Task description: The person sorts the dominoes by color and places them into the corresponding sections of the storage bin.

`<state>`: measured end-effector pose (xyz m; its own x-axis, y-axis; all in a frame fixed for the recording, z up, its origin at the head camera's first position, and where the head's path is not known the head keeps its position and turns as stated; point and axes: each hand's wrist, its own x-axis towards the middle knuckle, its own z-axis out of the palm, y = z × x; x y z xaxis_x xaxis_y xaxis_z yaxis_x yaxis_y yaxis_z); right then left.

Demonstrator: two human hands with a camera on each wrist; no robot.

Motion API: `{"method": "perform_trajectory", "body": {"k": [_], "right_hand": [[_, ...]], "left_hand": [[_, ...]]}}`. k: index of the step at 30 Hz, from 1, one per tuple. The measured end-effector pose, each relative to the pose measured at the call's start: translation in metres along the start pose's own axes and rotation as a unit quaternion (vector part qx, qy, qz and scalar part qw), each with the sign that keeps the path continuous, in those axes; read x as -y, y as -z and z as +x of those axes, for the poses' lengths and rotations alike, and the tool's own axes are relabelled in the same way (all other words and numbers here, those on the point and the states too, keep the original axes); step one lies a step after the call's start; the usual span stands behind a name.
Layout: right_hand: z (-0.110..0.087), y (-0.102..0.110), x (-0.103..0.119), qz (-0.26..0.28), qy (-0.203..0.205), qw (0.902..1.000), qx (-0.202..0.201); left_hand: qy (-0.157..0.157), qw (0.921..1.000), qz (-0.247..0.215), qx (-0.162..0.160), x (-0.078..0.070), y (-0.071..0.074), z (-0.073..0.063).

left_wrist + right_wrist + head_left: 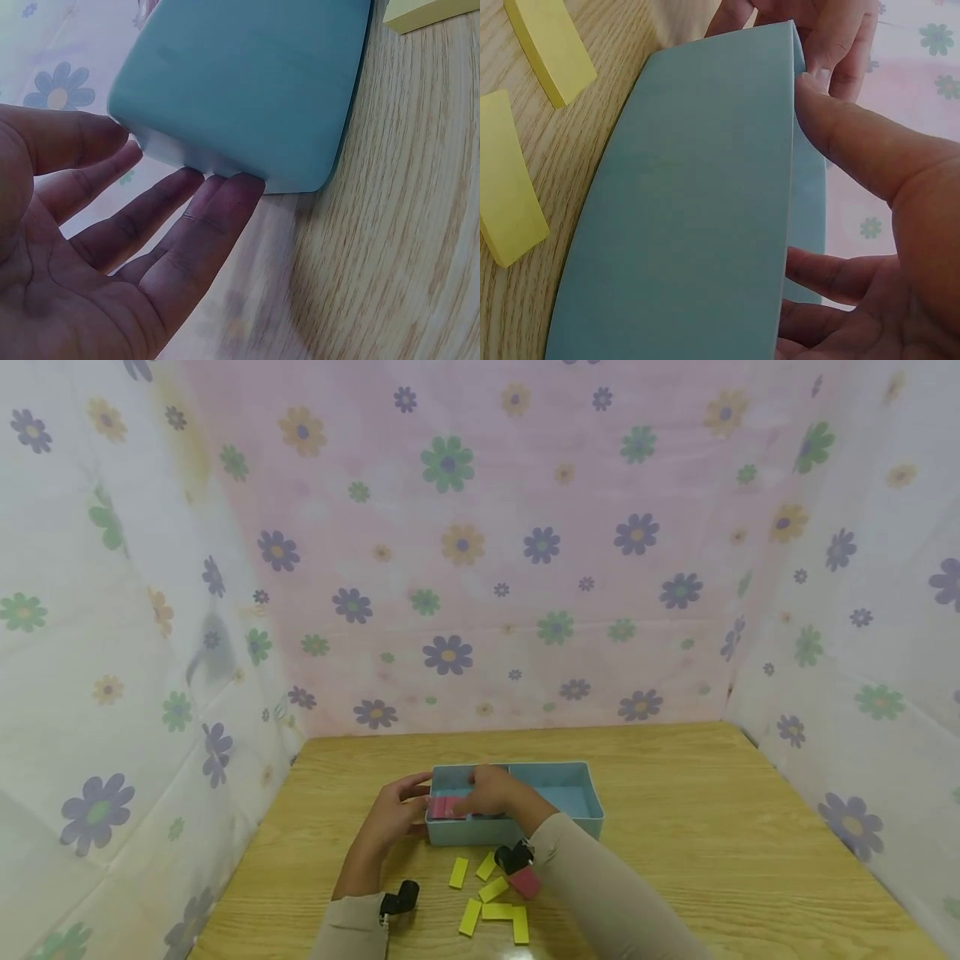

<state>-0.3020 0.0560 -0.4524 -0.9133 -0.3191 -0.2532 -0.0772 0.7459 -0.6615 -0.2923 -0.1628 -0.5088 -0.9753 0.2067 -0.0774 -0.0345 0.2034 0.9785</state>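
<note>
A light blue divided box stands on the table. My left hand is at its left end; in the left wrist view the fairly straight fingers touch the end wall, with the thumb up by the rim. My right hand reaches into the left compartment, where pink blocks lie along the front wall. Seen from the right wrist, the thumb points toward the box's left end and the other fingertips are hidden behind the front wall. Whether they hold a block is hidden.
Several yellow blocks lie scattered on the wooden table in front of the box. A pink block lies among them, near the right forearm. Flower-patterned cloth hangs behind and on both sides.
</note>
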Motion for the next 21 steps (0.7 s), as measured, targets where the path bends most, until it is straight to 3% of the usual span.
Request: {"method": "perform_trajectory", "body": {"k": [21], "right_hand": [[-0.0020, -0.0029, -0.0016, 0.037, 0.001, 0.9993, -0.006]], "left_hand": [[0.001, 1.0000, -0.005, -0.001, 0.0000, -0.0011, -0.0002]]}}
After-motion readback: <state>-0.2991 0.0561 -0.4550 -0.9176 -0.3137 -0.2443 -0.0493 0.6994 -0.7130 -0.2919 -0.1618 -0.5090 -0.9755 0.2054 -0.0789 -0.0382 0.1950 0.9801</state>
